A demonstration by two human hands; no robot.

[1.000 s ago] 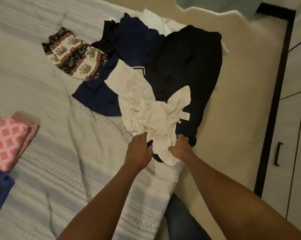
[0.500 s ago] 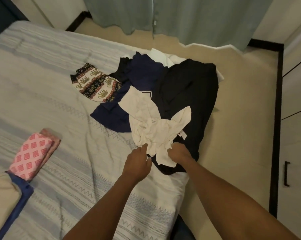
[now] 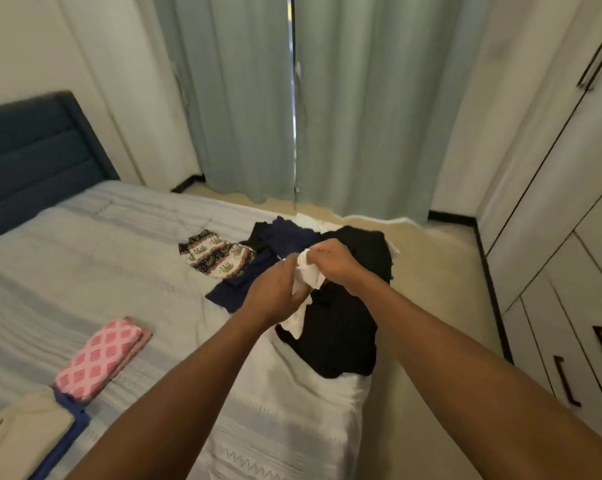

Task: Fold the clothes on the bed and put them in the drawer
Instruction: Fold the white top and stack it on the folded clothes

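Lower left corner: cream folded piece [image 3: 19, 427] on a blue one [image 3: 69, 436], with a pink diamond-print folded cloth [image 3: 98, 362] just beside them. All three sit on the bed [image 3: 85, 271], which has a pale striped cover.

Centre frame: both hands are up over the bed's right edge, close together, gripping one bunched white garment [image 3: 308, 271]. The left hand [image 3: 275, 296] has fingers curled round the lower part and the right hand [image 3: 334, 261] pinches the upper part. A white tail hangs below the left hand, in front of the pile.

Under the hands: black garment [image 3: 341, 334] spread at the bed's edge, navy garment [image 3: 240, 289] touching it on the left. An elephant-print piece [image 3: 216, 259] lies left of the navy one, touching it. More white fabric [image 3: 308, 220] peeks out behind the pile.

Right side: white wardrobe [image 3: 552, 202] with dark handles, all fronts closed.

Far: grey-green curtains [image 3: 244, 98] top centre, dark blue headboard [image 3: 33, 150] upper left.
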